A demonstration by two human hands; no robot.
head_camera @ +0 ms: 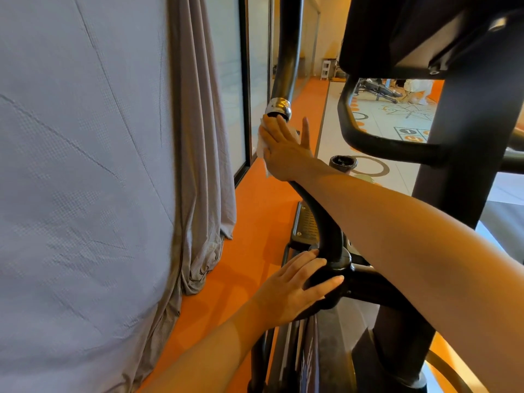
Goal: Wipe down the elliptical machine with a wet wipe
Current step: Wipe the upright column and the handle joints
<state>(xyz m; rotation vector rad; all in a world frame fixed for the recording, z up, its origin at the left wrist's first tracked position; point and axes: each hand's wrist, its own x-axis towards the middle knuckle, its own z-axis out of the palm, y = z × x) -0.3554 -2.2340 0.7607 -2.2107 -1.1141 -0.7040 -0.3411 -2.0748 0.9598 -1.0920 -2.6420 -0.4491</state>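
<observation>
right hand [283, 146]: fingers spread, pressing wet wipe [262, 143] onto handlebar [320, 219]
left hand [295, 287]: flat, bracing joint
risk: wipe slips off, no pinch

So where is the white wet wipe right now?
In the head view, the crumpled white wet wipe is left of centre, pressed by the right hand against the black curved handlebar, just below its shiny chrome collar.

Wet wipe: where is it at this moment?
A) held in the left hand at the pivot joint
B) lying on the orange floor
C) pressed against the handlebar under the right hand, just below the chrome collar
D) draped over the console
C: the white wet wipe shows under the right hand on the handlebar, below the chrome collar; the left hand holds no wipe.
</observation>
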